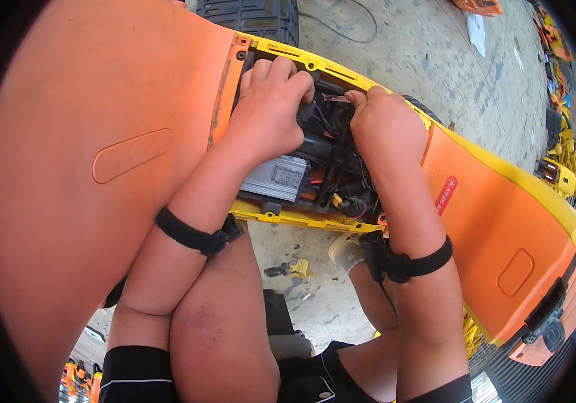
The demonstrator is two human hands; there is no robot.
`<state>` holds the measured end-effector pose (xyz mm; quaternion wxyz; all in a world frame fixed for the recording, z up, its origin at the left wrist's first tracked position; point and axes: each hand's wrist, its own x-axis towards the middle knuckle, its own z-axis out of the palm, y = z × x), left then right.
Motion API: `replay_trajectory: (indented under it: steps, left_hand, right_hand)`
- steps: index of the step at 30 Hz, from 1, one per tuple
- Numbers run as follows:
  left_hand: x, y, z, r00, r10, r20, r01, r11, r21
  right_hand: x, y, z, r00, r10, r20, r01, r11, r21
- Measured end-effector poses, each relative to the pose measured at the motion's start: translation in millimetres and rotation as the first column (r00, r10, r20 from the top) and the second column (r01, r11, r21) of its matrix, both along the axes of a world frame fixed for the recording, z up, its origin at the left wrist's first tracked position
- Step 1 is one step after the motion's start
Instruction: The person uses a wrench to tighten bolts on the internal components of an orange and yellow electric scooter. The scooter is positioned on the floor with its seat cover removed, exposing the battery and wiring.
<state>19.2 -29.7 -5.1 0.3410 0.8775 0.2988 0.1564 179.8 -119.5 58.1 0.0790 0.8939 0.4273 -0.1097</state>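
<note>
An orange panel and a yellow-framed opening expose black tubes, wires and a silver finned box. My left hand is inside the opening above that box, fingers curled over a dark part that is mostly hidden beneath them. My right hand is closed, thumb and forefinger on the end of a slim metal tool, which looks like a wrench and reaches toward my left hand. A yellow connector lies among the wires at the lower part of the opening.
A black tyre is beyond the panel. On the concrete floor lie a cable and a white sheet; a small yellow and black object lies below. Orange and yellow parts line the far right. My legs are beneath the bodywork.
</note>
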Motion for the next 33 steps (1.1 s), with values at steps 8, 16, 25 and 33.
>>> replay_trajectory:
  steps: [8, 16, 25, 33]
  left_hand:
    - [-1, 0, 0, 1.000, 0.001, 0.003, -0.001, 1.000, -0.007]
    - [0, 1, -1, 1.000, 0.001, 0.016, 0.000, 1.000, -0.003]
    - [-1, 0, 1, 1.000, -0.001, 0.016, 0.001, 1.000, -0.021]
    - [0, -1, -2, 1.000, -0.001, 0.029, 0.001, 1.000, -0.004]
  right_hand:
    - [-24, -28, -15, 0.995, -0.095, 0.032, 0.093, 0.995, 0.045]
    - [-64, -36, -19, 0.977, -0.213, 0.017, 0.212, 0.976, 0.040]
    - [-67, -45, -26, 0.987, -0.120, 0.104, 0.113, 0.991, 0.071]
    - [-16, -27, 12, 0.974, -0.149, -0.172, 0.137, 0.987, -0.079]
